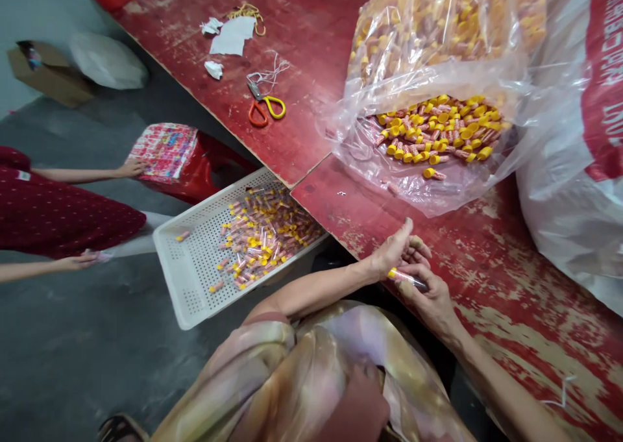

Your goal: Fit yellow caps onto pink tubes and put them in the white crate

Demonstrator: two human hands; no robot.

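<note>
My right hand [432, 298] is closed round a small tube with a yellow cap [392, 274] and a pinkish body, near the table's front edge. The far end of the tube looks dark and shiny between my fingers. My left hand [400, 250] is beside it, thumb stretched out and fingers loosely bent, its palm close to the yellow cap. Whether the palm touches the cap, I cannot tell. Beyond my hands, a clear plastic bag [433, 198] lies with its mouth open, full of similar yellow-capped tubes [438, 130].
A white perforated basket [187, 293] with many tubes stands left of me, below the red table [311, 130]. Scissors [265, 106], thread and paper scraps [233, 36] lie on the table. A large white sack [559, 189] stands at right. Another person [63, 208] touches a red stool [165, 153].
</note>
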